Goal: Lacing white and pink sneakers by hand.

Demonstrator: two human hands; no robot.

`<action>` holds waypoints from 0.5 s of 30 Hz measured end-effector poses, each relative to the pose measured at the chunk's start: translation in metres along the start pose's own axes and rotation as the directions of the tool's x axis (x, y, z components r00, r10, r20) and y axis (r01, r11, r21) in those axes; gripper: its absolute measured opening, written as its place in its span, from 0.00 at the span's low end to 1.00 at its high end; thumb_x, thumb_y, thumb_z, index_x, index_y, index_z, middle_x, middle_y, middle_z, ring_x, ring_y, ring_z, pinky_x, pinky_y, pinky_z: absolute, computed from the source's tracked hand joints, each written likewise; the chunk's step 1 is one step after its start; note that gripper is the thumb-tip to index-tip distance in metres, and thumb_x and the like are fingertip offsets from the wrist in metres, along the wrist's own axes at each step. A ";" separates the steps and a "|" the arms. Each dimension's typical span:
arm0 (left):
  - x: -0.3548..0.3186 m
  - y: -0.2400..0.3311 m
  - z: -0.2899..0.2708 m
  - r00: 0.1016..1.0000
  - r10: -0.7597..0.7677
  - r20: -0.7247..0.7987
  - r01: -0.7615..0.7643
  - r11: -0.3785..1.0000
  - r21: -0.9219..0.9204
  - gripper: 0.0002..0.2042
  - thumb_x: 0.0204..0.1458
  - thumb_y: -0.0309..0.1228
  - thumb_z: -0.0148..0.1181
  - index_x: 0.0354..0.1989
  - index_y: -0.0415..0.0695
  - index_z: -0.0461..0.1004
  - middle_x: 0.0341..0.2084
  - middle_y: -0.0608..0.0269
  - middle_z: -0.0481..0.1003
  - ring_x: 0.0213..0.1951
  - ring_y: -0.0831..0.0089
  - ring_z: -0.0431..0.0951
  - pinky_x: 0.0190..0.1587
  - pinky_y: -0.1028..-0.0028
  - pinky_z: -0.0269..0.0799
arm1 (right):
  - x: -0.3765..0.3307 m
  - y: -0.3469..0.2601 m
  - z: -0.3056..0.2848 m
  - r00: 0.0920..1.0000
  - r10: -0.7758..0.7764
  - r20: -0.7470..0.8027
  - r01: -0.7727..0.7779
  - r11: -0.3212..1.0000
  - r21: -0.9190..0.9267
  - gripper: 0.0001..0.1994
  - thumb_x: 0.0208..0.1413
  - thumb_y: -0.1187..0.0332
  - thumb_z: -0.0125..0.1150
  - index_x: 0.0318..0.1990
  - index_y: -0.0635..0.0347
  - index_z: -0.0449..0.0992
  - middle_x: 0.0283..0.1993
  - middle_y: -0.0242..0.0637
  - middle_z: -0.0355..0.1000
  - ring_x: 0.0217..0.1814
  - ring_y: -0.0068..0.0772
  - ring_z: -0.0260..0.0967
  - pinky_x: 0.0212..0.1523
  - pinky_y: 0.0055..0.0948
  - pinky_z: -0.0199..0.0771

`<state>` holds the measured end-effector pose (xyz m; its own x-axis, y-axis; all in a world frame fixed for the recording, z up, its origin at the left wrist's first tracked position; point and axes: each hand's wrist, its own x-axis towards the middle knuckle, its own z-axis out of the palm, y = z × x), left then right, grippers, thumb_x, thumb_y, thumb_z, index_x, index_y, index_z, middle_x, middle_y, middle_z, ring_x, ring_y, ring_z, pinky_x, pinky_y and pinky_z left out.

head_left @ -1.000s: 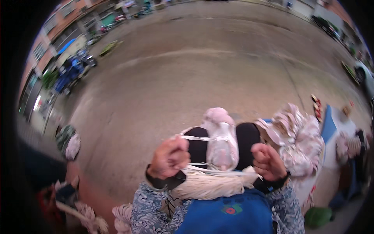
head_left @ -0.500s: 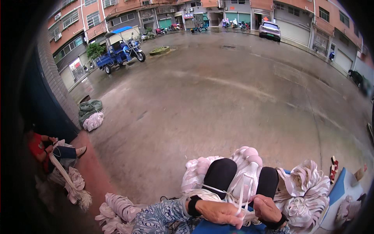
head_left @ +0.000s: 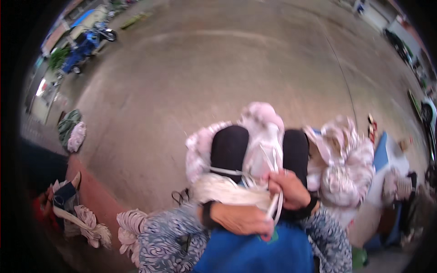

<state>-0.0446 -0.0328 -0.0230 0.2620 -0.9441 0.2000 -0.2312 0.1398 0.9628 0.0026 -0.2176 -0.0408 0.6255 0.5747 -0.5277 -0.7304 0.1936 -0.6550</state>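
Observation:
Between my black-covered knees stands a stack of pink-and-white shoe uppers [head_left: 264, 125], with white laces running over the nearest one. My left hand [head_left: 241, 219] is closed over my lap, fingers pinching a white shoelace [head_left: 274, 205]. Just above and to the right, my right hand [head_left: 291, 187] is closed on the lace too, at the near end of the stack. A thick bundle of cream-white laces [head_left: 227, 190] lies across my lap, beside my left wrist. A blue cloth [head_left: 255, 252] covers my lap below the hands. Motion blur softens the fingertips.
More shoe uppers [head_left: 348, 170] are heaped at my right, and another bunch [head_left: 132, 227] lies at my left. A seated person [head_left: 48, 204] handles laces and uppers at far left. A green sack [head_left: 69, 125] sits on the ground; a blue three-wheeler [head_left: 88, 43] stands beyond.
The view has tilted downward, so the knees and stack appear higher and more of the blue cloth shows. Both hands keep hold of the lace; my left hand now sits lower than the right.

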 end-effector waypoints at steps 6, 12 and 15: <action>-0.049 -0.023 -0.051 0.689 -0.557 -0.464 0.247 0.782 -0.572 0.19 0.65 0.41 0.39 0.54 0.38 0.63 0.40 0.56 0.75 0.44 0.70 0.76 0.50 0.71 0.70 | -0.016 -0.006 0.007 0.990 0.019 0.142 0.038 0.921 -0.387 0.14 0.66 0.60 0.44 0.40 0.60 0.73 0.19 0.23 0.61 0.16 0.14 0.56 0.16 0.17 0.59; 0.010 -0.036 -0.063 0.557 -0.720 -0.414 0.098 0.552 -0.828 0.20 0.65 0.41 0.40 0.56 0.36 0.60 0.39 0.54 0.74 0.37 0.71 0.77 0.42 0.73 0.73 | 0.002 0.023 0.043 0.845 -0.223 0.487 0.504 0.639 -0.582 0.10 0.62 0.66 0.46 0.39 0.65 0.69 0.25 0.45 0.68 0.27 0.43 0.70 0.28 0.37 0.68; 0.013 -0.040 -0.059 0.558 -0.738 -0.380 0.073 0.500 -0.863 0.18 0.65 0.37 0.41 0.57 0.37 0.61 0.29 0.65 0.70 0.24 0.81 0.71 0.29 0.80 0.72 | 0.007 0.032 0.053 0.863 -0.170 0.475 0.482 0.559 -0.675 0.10 0.59 0.66 0.50 0.38 0.67 0.68 0.30 0.54 0.69 0.34 0.54 0.71 0.36 0.46 0.69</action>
<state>0.0233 -0.0330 -0.0486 0.6729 -0.5165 -0.5295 0.7121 0.2588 0.6526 -0.0310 -0.1654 -0.0367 0.5339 0.8411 -0.0870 0.0782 -0.1516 -0.9853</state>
